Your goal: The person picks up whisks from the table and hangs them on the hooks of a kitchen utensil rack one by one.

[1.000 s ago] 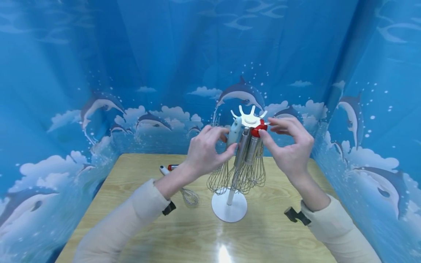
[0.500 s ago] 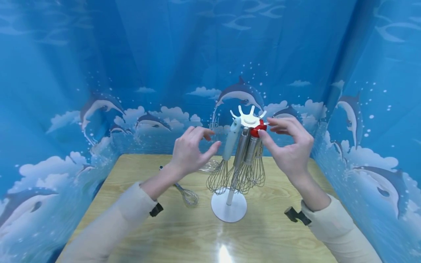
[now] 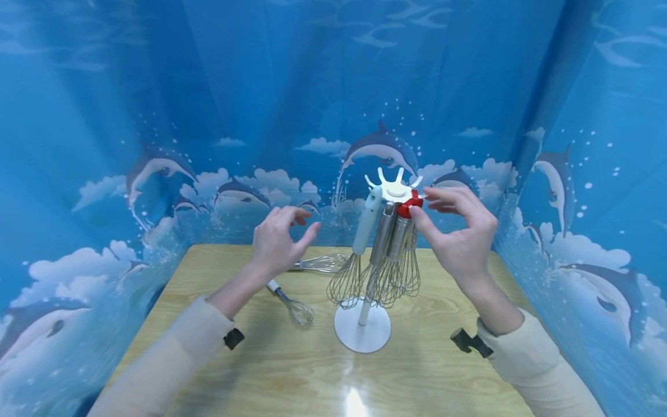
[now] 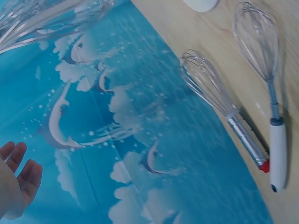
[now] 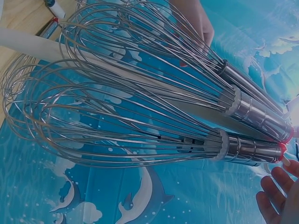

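Note:
A white rotary stand (image 3: pixel 362 339) with a pronged top (image 3: pixel 393 189) bears several hanging wire whisks. My right hand (image 3: pixel 464 237) is at its right side, thumb on the red end of a steel-handled whisk (image 5: pixel 254 149) and index finger on the far side of that end, as if pinching it; the contact is partly hidden. My left hand (image 3: pixel 276 243) is held in the air left of the stand, fingers loosely bent and holding nothing. Nearest to it on the stand hangs a whisk with a light blue handle (image 3: pixel 366 223). Beside that hangs a steel whisk (image 3: pixel 383 234).
On the wooden table (image 3: pixel 422 359), left of the stand, lie a small white-handled whisk (image 4: pixel 279 149) and a steel whisk with a red end (image 4: pixel 245 140). A blue dolphin-print curtain (image 3: pixel 292 116) encloses the table at the back and sides.
My left hand has let go of the light blue whisk, which hangs on the stand, and has moved left and slightly down. The right hand has stayed in place.

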A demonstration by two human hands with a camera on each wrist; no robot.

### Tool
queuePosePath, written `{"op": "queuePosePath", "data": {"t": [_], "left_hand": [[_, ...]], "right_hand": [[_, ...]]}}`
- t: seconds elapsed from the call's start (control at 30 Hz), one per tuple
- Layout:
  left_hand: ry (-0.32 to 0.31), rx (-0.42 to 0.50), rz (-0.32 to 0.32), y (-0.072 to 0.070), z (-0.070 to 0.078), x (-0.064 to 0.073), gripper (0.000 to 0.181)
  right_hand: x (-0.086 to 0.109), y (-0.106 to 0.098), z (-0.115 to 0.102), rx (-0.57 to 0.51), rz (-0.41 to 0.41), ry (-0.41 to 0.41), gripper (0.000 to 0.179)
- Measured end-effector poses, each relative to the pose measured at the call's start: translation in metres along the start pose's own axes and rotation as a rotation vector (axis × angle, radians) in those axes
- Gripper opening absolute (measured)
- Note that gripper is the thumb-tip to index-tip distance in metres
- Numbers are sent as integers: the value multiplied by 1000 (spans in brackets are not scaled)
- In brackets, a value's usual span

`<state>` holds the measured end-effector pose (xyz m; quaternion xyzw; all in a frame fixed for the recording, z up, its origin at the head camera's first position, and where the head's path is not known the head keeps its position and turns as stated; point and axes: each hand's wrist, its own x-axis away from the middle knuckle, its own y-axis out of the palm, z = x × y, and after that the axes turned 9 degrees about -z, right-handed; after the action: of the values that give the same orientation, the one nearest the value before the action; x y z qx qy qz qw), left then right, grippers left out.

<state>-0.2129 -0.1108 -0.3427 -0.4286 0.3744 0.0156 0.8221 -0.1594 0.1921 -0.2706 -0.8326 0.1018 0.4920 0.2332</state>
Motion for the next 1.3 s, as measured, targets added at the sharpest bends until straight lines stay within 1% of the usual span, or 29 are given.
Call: {"op": "queuePosePath", "data": {"t": [0.33, 0.53, 0.7, 0.83, 1.03, 1.3], "left_hand": [[-93, -16, -28, 3, -26, 11, 33], [-139, -34, -38, 9, -39, 20, 34], [-162, -41, -38, 16, -50, 27, 35], [-198, -42, -64, 22, -59, 34, 36], [-290, -41, -127, 29, -71, 45, 37], [-368, -60, -163, 37, -88, 56, 42]], "right_hand": [[0, 0, 1, -2, -3, -6, 30], [0, 0, 0, 1, -5, -3, 30], [0, 0, 1, -11, 3, -5, 30], [0, 0, 1, -10, 2, -3, 30], [1, 0, 0, -4, -6, 5, 30], [0, 0, 1, -10, -1, 2, 30]]}}
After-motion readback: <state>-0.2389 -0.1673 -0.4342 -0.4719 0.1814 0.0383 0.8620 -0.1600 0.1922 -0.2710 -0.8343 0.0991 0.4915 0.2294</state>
